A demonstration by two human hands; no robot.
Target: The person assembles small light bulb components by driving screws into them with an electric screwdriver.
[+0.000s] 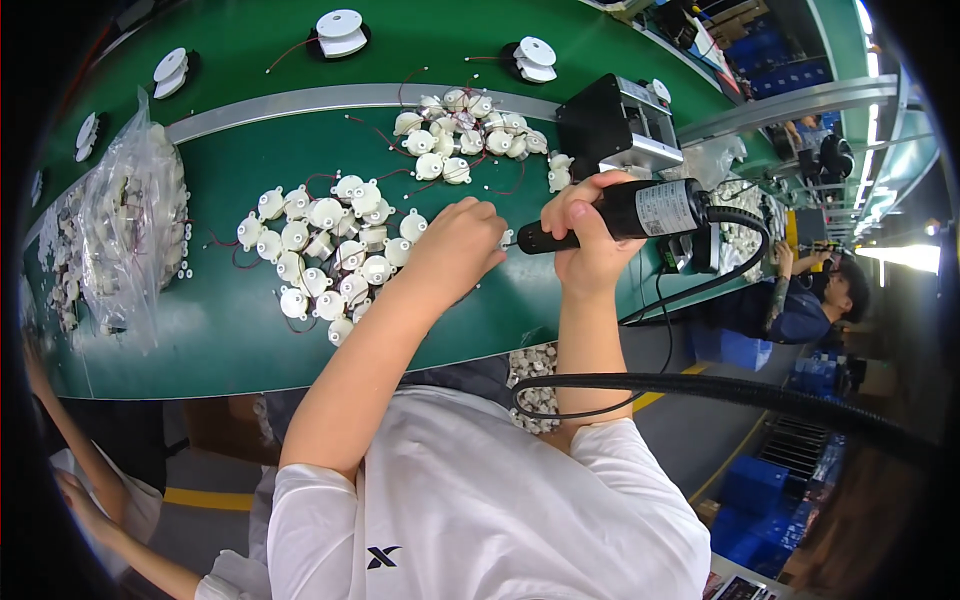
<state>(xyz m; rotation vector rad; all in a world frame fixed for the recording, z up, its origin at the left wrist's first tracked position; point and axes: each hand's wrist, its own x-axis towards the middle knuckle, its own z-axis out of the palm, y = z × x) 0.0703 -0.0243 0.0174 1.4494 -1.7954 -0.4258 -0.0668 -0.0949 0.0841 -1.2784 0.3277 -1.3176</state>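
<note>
My right hand [595, 240] is wrapped round a black electric screwdriver [655, 208], held nearly level with its tip toward the left. The tip meets a small white part [507, 239] at the fingertips of my left hand [458, 245]. My left fingers are closed on that part and mostly cover it. Left of this hand lies a pile of small white round motors [325, 213] with side tabs and thin wires. A second pile of such motors [455, 170], with red wires, sits farther back.
A black and silver machine [620, 125] stands beyond my right hand. The screwdriver's black cable [745, 262] loops down on the right. A clear plastic bag [130, 220] of white parts lies at left. White spool-shaped pieces [340, 33] stand on the green far strip. Other people sit at both sides.
</note>
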